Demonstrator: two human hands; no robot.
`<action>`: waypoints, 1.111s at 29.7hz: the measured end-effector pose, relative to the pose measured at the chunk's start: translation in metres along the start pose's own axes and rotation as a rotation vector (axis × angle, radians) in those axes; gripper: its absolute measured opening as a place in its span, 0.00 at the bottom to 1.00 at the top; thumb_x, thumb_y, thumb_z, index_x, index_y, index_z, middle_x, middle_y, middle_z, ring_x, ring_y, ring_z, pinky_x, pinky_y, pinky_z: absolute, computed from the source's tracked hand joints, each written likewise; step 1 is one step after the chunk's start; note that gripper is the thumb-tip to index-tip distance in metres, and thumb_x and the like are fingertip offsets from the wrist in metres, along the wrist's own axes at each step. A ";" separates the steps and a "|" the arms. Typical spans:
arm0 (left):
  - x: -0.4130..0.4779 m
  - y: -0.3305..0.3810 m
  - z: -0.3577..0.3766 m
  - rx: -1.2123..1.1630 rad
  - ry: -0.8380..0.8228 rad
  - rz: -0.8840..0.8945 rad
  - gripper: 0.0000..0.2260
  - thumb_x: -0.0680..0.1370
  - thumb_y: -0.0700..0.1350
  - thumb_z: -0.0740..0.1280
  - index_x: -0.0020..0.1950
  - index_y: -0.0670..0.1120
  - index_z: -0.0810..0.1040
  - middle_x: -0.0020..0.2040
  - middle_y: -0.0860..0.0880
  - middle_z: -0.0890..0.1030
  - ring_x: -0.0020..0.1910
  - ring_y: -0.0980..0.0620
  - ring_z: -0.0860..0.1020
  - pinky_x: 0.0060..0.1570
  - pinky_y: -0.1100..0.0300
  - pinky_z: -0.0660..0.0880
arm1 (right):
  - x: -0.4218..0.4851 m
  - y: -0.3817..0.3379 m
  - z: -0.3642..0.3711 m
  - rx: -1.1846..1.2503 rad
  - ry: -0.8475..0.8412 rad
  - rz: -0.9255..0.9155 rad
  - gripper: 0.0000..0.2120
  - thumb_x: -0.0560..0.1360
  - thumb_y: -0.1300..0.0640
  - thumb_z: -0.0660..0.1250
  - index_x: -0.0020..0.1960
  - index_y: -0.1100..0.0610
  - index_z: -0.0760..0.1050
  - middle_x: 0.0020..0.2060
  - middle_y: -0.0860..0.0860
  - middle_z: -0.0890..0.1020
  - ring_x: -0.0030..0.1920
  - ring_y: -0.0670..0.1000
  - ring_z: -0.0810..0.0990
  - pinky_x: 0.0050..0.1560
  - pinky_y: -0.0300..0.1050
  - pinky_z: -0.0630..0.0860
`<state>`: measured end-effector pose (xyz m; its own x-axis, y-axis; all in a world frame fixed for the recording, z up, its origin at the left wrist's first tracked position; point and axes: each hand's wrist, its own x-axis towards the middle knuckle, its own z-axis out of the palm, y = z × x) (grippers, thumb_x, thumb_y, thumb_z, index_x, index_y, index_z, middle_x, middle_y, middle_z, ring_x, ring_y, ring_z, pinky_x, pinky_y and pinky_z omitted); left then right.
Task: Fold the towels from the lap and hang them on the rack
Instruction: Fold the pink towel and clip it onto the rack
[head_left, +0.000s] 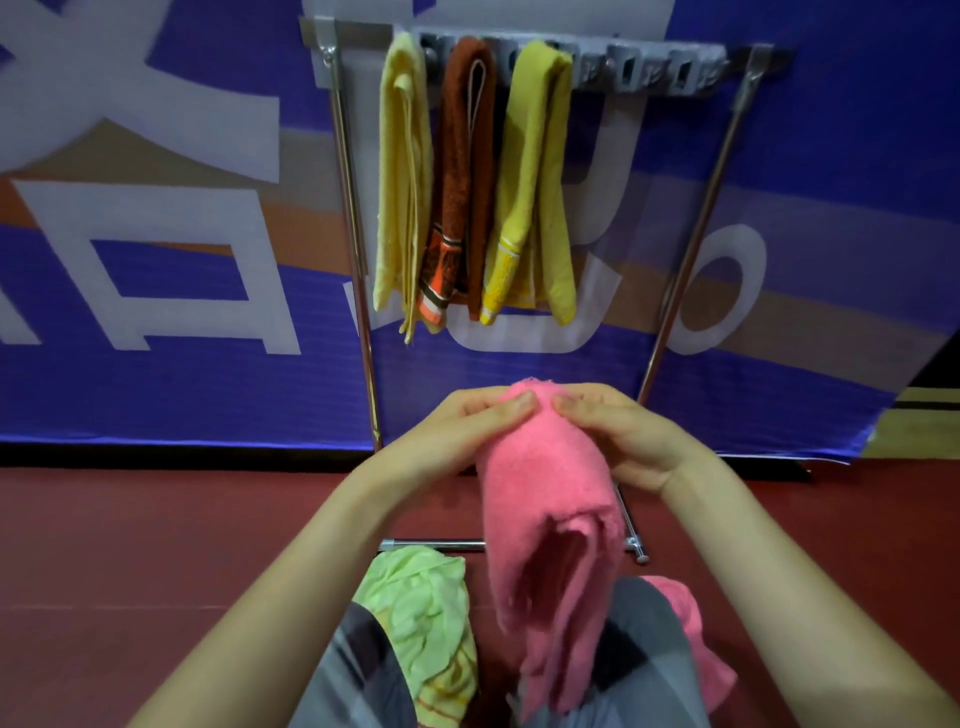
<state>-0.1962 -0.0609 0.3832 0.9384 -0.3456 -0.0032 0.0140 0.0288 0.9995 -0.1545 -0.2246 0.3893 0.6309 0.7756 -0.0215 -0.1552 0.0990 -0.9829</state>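
A folded pink towel (550, 499) hangs down in front of me, pinched at its top fold by my left hand (467, 431) and my right hand (623, 441), thumbs nearly touching. On my lap lie a crumpled light green towel (421, 608), a yellow striped towel (447, 696) under it, and another pink towel (691, 634) to the right. Ahead stands the metal rack (696, 249) with three towels over its top bar: pale yellow (400, 182), brown (462, 171) and mustard yellow (535, 171).
A grey row of clips (654, 67) runs along the rack's top, bare to the right of the hung towels. A blue banner (156, 338) covers the wall behind. The rack's foot bar (431, 544) lies on the red floor (156, 545) near my knees.
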 end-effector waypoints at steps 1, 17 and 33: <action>0.001 0.005 0.002 -0.030 -0.003 0.027 0.12 0.71 0.51 0.63 0.48 0.48 0.81 0.41 0.51 0.81 0.41 0.55 0.78 0.44 0.64 0.74 | -0.002 -0.001 -0.001 0.008 0.010 -0.006 0.26 0.52 0.40 0.77 0.46 0.52 0.82 0.37 0.48 0.85 0.39 0.43 0.82 0.40 0.34 0.77; 0.098 0.106 0.033 -0.101 -0.066 0.195 0.07 0.69 0.47 0.68 0.34 0.46 0.83 0.30 0.53 0.82 0.31 0.62 0.78 0.33 0.72 0.73 | -0.010 -0.091 -0.061 0.015 0.319 -0.196 0.30 0.47 0.37 0.78 0.45 0.51 0.83 0.40 0.50 0.83 0.40 0.48 0.78 0.42 0.38 0.73; 0.237 0.156 0.004 -0.106 0.019 0.201 0.28 0.66 0.67 0.58 0.43 0.45 0.83 0.44 0.42 0.79 0.45 0.46 0.74 0.43 0.59 0.67 | 0.050 -0.172 -0.157 -0.086 0.504 -0.314 0.23 0.61 0.45 0.74 0.49 0.59 0.81 0.47 0.57 0.83 0.49 0.54 0.78 0.50 0.45 0.76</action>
<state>0.0268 -0.1416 0.5382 0.9322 -0.3054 0.1941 -0.1385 0.1943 0.9711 0.0231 -0.3002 0.5284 0.9226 0.3245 0.2085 0.1453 0.2085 -0.9672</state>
